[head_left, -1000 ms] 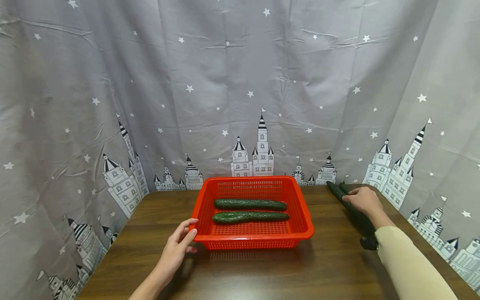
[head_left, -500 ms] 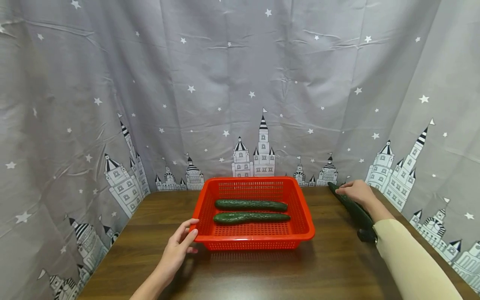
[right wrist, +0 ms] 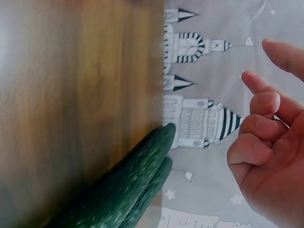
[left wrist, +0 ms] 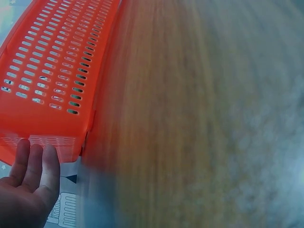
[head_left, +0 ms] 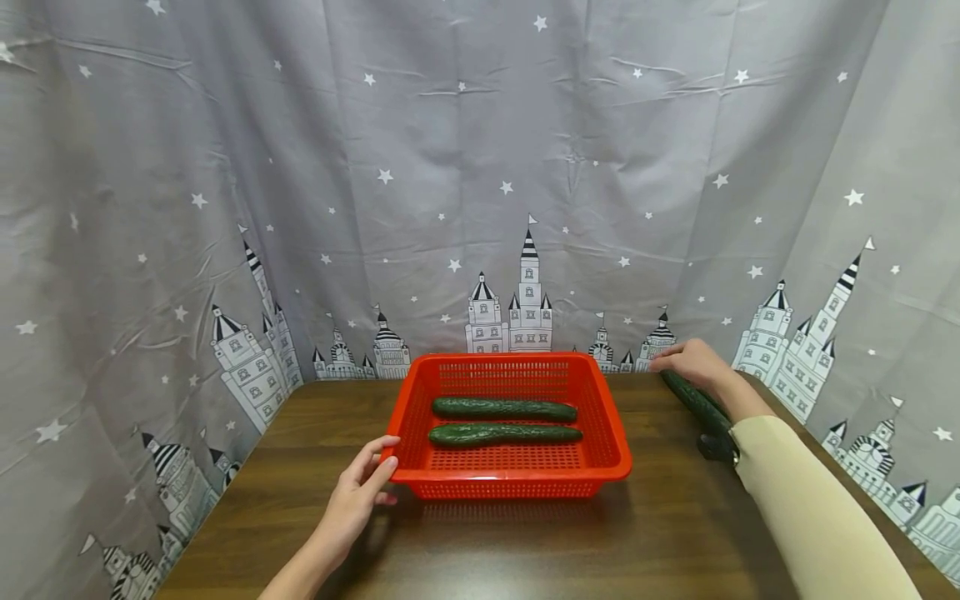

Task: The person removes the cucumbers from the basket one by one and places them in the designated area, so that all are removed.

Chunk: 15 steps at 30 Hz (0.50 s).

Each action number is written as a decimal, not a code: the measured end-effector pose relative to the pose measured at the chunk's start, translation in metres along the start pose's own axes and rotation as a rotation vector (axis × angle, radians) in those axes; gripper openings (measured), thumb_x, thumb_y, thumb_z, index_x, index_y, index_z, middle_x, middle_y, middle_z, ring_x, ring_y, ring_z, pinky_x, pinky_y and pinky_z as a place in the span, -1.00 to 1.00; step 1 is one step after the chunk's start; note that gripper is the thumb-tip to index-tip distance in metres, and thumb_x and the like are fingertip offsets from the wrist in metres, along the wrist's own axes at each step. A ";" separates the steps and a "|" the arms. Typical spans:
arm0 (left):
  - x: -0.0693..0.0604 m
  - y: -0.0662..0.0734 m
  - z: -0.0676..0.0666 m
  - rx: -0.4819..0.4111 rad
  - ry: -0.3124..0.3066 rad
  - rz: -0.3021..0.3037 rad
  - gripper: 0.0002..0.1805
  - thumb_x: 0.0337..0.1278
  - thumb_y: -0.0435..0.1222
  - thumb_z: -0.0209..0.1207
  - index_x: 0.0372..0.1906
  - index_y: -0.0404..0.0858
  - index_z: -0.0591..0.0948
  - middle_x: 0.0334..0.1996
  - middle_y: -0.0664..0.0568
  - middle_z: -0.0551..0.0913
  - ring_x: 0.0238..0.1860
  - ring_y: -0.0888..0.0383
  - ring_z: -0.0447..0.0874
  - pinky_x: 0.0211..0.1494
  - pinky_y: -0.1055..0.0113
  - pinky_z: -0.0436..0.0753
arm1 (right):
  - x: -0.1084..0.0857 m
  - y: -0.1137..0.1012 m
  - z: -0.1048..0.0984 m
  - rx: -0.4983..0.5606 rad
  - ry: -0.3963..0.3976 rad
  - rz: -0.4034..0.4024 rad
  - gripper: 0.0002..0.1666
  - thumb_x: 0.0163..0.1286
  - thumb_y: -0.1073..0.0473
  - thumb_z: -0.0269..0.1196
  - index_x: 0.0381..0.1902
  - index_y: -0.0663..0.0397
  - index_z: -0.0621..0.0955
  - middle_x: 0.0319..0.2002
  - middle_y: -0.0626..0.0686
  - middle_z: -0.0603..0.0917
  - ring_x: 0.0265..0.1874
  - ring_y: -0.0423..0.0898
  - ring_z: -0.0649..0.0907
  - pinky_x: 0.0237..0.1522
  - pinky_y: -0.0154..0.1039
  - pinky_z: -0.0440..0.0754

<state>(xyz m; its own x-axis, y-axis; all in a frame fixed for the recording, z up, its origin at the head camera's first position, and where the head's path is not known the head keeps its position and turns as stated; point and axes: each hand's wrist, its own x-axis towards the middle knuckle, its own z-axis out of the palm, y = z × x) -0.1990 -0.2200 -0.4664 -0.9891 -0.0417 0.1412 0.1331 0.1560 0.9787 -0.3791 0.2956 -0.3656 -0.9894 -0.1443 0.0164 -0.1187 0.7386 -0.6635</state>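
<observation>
My left hand (head_left: pixel 356 492) holds the red plastic basket (head_left: pixel 510 475) at its left front corner, thumb and index finger at the rim. In the left wrist view, several fingers (left wrist: pixel 50 175) lie against its end wall. Inside the basket are two dark green cucumbers, a rear one (head_left: pixel 504 409) and a front one (head_left: pixel 504 434). My right hand (head_left: pixel 697 367) hovers over the far ends of two more cucumbers (right wrist: pixel 128 180) and holds nothing. Its thumb and index finger reach out while the other fingers bend inward. In the head view my hand and forearm partly cover this pair (head_left: pixel 697 400).
The brown wooden table (head_left: pixel 487 550) carries everything. Right behind its far edge hangs a grey curtain (head_left: pixel 450 167) printed with castles and stars. A black object (head_left: pixel 717 447) shows at my right wrist, by the sleeve (head_left: pixel 810 500).
My right hand has moved left and away from me, up along the cucumber pair toward its far tips. My left hand and the basket stay in place.
</observation>
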 end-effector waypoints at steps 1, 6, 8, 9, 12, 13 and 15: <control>0.000 0.000 0.000 0.000 0.001 -0.001 -0.60 0.49 -0.21 0.10 0.32 -0.13 0.45 0.01 -0.30 0.54 -0.15 0.09 0.64 -0.17 0.11 0.73 | 0.002 -0.003 0.001 0.027 -0.015 0.004 -0.43 0.34 -0.06 0.34 0.13 0.24 0.67 -0.12 0.18 0.73 -0.42 -0.03 0.55 -0.42 -0.21 0.53; 0.000 0.001 0.000 -0.002 0.005 -0.003 -0.60 0.49 -0.21 0.10 0.32 -0.14 0.45 0.01 -0.30 0.54 -0.16 0.13 0.63 -0.17 0.11 0.73 | 0.012 -0.018 0.004 0.119 -0.074 0.005 -0.49 0.35 -0.03 0.35 0.12 0.19 0.69 -0.39 -0.03 0.73 -0.79 -0.24 0.18 -0.67 -0.33 0.28; 0.000 0.001 0.000 -0.005 0.006 -0.004 -0.60 0.48 -0.21 0.10 0.32 -0.14 0.45 0.01 -0.30 0.54 -0.16 0.13 0.63 -0.17 0.11 0.73 | 0.014 -0.025 0.006 0.123 -0.096 -0.003 -0.49 0.37 -0.04 0.34 0.14 0.17 0.68 -0.21 0.07 0.76 -0.72 -0.24 0.26 -0.63 -0.31 0.31; 0.000 0.001 0.000 -0.006 0.006 -0.003 -0.60 0.48 -0.21 0.10 0.32 -0.14 0.45 0.01 -0.30 0.54 -0.16 0.13 0.63 -0.17 0.11 0.73 | 0.016 -0.028 0.007 0.127 -0.104 -0.005 -0.49 0.36 -0.04 0.34 0.14 0.16 0.68 -0.15 0.12 0.75 -0.71 -0.24 0.26 -0.62 -0.30 0.32; 0.000 0.000 0.000 -0.006 0.006 -0.002 -0.60 0.48 -0.21 0.10 0.32 -0.13 0.45 0.01 -0.30 0.54 -0.15 0.13 0.63 -0.17 0.09 0.73 | 0.020 -0.039 0.012 0.138 -0.134 -0.005 -0.44 0.35 -0.07 0.35 0.18 0.15 0.66 -0.29 0.04 0.72 -0.66 -0.22 0.28 -0.57 -0.30 0.34; 0.000 0.000 0.000 -0.005 0.006 -0.003 -0.60 0.48 -0.21 0.10 0.32 -0.12 0.45 0.01 -0.30 0.54 -0.15 0.13 0.63 -0.17 0.09 0.73 | 0.022 -0.043 0.014 0.147 -0.144 -0.002 -0.42 0.35 -0.07 0.36 0.19 0.17 0.65 -0.43 -0.03 0.66 -0.66 -0.22 0.29 -0.56 -0.29 0.33; -0.001 0.000 0.000 -0.005 0.005 -0.003 -0.60 0.48 -0.20 0.11 0.32 -0.12 0.45 0.01 -0.30 0.54 -0.15 0.13 0.63 -0.17 0.08 0.73 | 0.026 -0.049 0.018 0.165 -0.157 0.000 -0.43 0.34 -0.05 0.36 0.19 0.18 0.65 -0.64 -0.14 0.49 -0.73 -0.21 0.22 -0.59 -0.30 0.30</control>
<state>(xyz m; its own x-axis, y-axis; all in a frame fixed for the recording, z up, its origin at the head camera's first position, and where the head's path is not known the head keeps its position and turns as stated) -0.1984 -0.2203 -0.4666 -0.9891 -0.0470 0.1394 0.1309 0.1506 0.9799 -0.3974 0.2441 -0.3459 -0.9626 -0.2550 -0.0918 -0.0908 0.6224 -0.7774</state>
